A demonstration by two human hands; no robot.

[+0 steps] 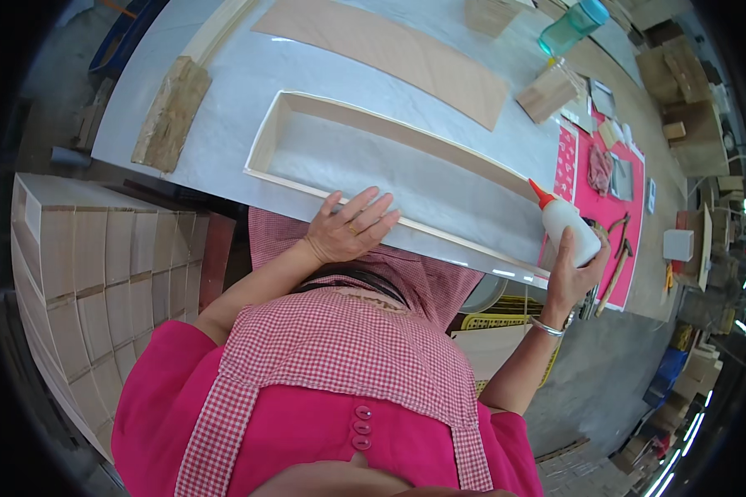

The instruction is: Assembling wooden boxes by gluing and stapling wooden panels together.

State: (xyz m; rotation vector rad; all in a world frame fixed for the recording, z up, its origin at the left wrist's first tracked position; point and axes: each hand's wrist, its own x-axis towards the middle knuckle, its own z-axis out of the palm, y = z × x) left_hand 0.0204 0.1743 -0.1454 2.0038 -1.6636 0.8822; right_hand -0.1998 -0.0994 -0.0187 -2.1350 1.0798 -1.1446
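A long, shallow rectangular wooden frame [414,142] lies on the pale marble-patterned tabletop [215,166], its near side along the table's front edge. The tabletop shows through its middle. My left hand [352,230] rests over that near side, fingers stretched and slightly apart. In my right hand [574,277] is a white squeeze bottle [570,228] with a red nozzle, gripped near its base. It tilts so that the nozzle points up and left, over the frame's right end. Whether any glue has come out cannot be seen.
Beyond the frame lies a thin wooden board [381,54]. A rough wood block [170,116] sits at the left, a teal bottle [572,26] and another wood block [547,91] at the far right. A hammer [615,277] lies on a pink mat [593,186]. Wooden boxes [108,257] stand stacked at left.
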